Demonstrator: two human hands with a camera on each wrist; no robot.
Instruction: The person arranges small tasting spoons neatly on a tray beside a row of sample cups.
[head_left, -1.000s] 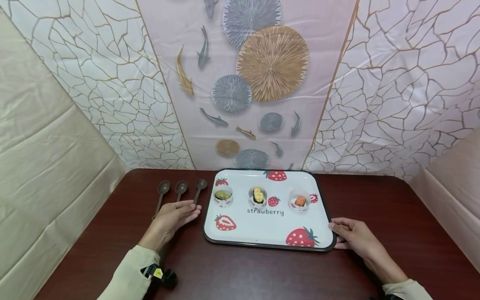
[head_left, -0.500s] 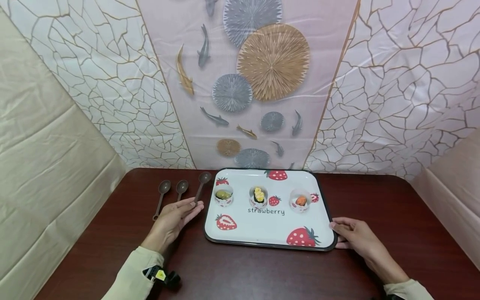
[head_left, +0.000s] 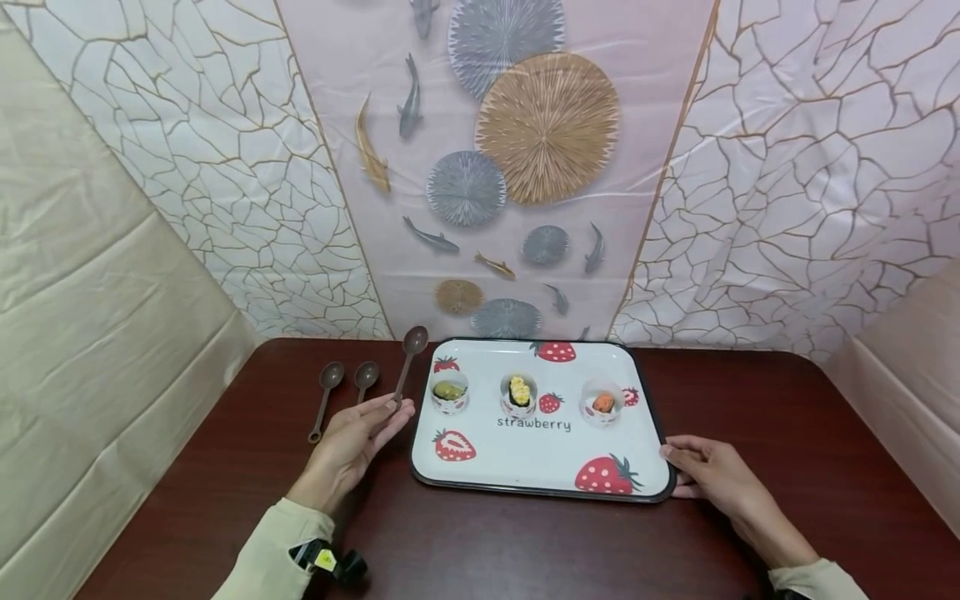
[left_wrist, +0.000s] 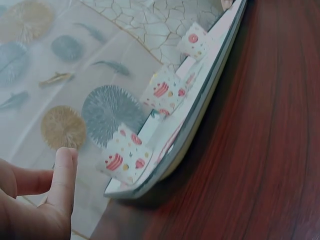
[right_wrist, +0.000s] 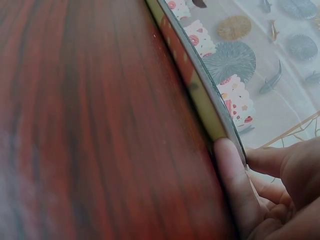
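With twelve o'clock at the far side, your left hand (head_left: 348, 446) pinches the spoon (head_left: 406, 372) by its handle, at about ten o'clock from the tray (head_left: 502, 467). The scoop end points to one o'clock. Your right hand (head_left: 712, 475) pinches the tray's edge near four o'clock. Squeeze the thin handle gently so it won't twist, mind the near cup (head_left: 450, 407) around ten o'clock on the tray, and don't tug the tray.
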